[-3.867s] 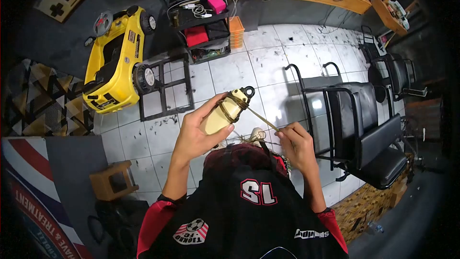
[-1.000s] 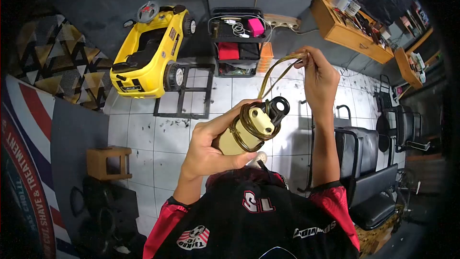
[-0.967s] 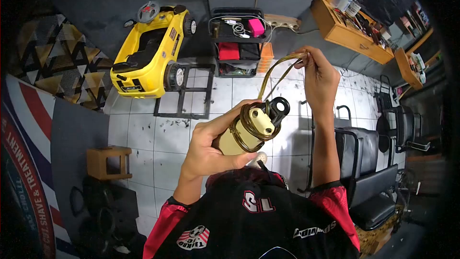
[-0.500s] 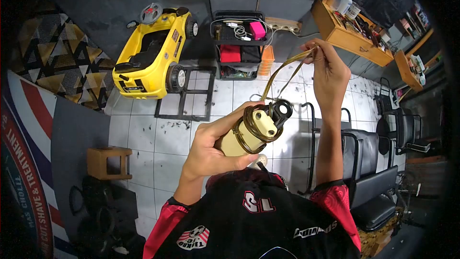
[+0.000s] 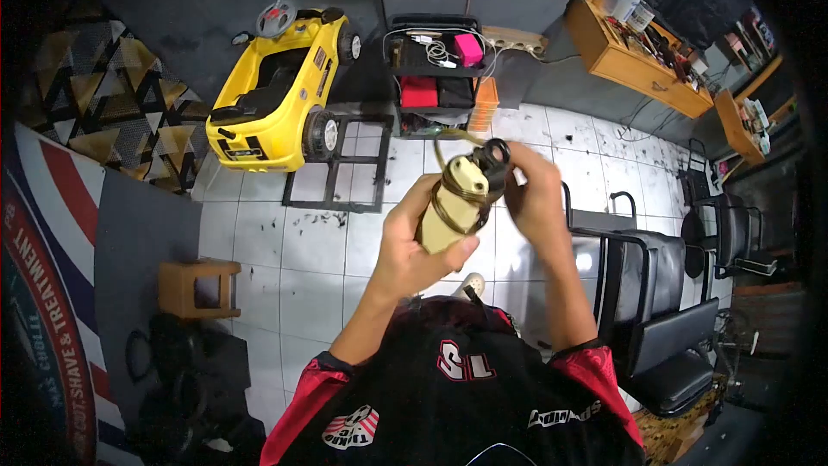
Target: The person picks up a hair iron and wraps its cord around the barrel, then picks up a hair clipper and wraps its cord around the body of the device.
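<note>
My left hand (image 5: pixel 410 246) is wrapped round a cream-coloured block-shaped device (image 5: pixel 442 226), held up in front of my chest. Several turns of a thin brownish-gold cord (image 5: pixel 457 205) are wound about its upper part. Two dark holes show in its end face, and a black piece with a ring (image 5: pixel 496 154) sits at that end. My right hand (image 5: pixel 536 194) is close against the right side of the device, slightly blurred, its fingers curled and partly hidden behind the black piece. From there a loop of the cord arches over the top of the device.
A yellow toy car (image 5: pixel 276 91) and a dark metal frame (image 5: pixel 341 164) are ahead on the left. Beyond my hands stands a black shelf cart (image 5: pixel 434 73). Black chairs (image 5: pixel 660 276) are on the right, a brown stool (image 5: pixel 198 289) on the left, and a wooden drawer unit (image 5: pixel 638 69) at back right.
My right hand has come down and inward from the upper right, bringing the cord, once stretched out, round close to the device. The device has moved slightly up in view.
</note>
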Demonstrator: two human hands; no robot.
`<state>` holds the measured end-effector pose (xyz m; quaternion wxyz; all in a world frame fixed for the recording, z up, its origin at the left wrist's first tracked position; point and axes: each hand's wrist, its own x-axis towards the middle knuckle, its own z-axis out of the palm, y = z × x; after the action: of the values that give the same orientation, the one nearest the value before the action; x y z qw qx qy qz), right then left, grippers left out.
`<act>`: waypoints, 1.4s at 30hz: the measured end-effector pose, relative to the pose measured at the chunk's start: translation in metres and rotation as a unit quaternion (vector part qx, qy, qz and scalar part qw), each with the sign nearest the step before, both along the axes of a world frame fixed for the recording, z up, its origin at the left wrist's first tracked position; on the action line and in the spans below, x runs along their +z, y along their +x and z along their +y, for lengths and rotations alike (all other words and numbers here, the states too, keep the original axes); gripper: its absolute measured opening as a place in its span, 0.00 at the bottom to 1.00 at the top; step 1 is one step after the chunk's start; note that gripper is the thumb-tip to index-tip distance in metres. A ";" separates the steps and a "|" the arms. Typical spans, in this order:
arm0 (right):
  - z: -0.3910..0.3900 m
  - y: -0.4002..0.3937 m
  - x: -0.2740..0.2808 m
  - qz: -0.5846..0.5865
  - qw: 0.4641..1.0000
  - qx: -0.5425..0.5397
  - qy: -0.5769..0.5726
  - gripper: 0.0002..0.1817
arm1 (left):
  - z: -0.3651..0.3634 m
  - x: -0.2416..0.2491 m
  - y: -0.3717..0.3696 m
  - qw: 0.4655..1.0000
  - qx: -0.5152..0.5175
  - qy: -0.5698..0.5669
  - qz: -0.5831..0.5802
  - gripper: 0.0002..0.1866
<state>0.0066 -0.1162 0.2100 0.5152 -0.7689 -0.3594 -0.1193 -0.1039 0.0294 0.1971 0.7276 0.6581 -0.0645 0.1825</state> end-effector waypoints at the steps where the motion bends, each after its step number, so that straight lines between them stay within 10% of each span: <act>1: 0.003 -0.007 -0.008 0.008 1.000 0.008 -0.010 0.05 | -0.001 -0.014 0.005 1.000 0.012 -0.024 0.014 0.29; 14: 0.003 -0.028 -0.078 0.009 0.996 0.085 -0.021 0.09 | -0.004 -0.029 0.026 0.908 -0.092 -0.404 -0.060 0.33; 26: -0.111 -0.042 -0.350 0.155 0.962 -0.113 -0.193 0.07 | 0.070 0.042 -0.014 0.834 -0.183 -0.489 -0.179 0.33; 28: -0.097 -0.017 -0.329 0.302 0.927 -0.125 -0.181 0.10 | 0.062 0.026 -0.014 0.851 -0.176 -0.472 -0.148 0.32; 34: -0.033 0.013 -0.152 0.284 0.957 -0.053 -0.006 0.12 | -0.003 -0.041 0.000 0.824 -0.126 -0.545 0.092 0.29; 37: -0.017 -0.003 -0.091 0.167 0.986 0.019 0.009 0.07 | -0.020 -0.041 0.007 0.892 -0.083 -0.416 0.154 0.30; 42: -0.001 -0.041 -0.096 0.194 0.978 0.074 0.021 0.02 | -0.012 -0.035 0.015 0.902 -0.134 -0.394 0.118 0.28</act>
<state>-0.0346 -0.1174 0.1136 0.5987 -0.7377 -0.3056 0.0630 -0.0888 0.0171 0.1617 0.9474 0.3196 0.0115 0.0148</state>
